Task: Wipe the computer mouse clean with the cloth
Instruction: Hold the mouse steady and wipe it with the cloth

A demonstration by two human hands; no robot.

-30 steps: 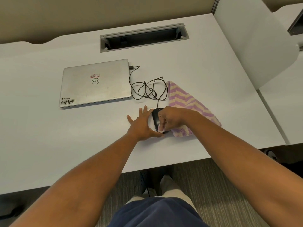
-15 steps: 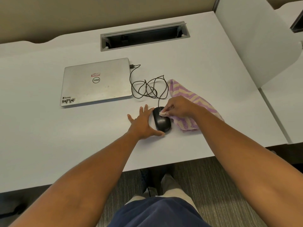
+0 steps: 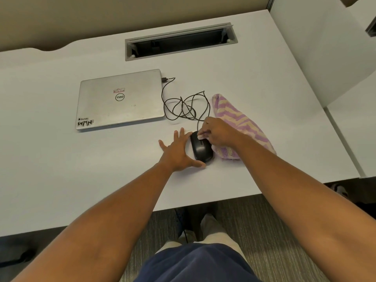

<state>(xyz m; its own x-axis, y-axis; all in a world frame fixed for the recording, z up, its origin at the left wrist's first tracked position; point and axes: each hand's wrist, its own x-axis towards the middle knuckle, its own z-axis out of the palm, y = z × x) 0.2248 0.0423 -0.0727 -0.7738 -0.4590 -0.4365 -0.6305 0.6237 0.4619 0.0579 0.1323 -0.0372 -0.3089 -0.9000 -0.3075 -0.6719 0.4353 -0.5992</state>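
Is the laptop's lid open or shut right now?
Shut. The silver laptop lies flat on the white desk with its logo lid facing up; no screen or keyboard shows. A black cable is plugged into its right side.

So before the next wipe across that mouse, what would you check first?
1. Mouse steadied: ok, left hand lies flat against its side, thumb at the near end.
2. Cloth in hand: ok, right hand pinches a corner.
3. Cloth touching mouse: ok, at the far end.
4. Cable clear of the wiping path: ok, coiled beyond the mouse.
5. Mouse clean: cannot tell.
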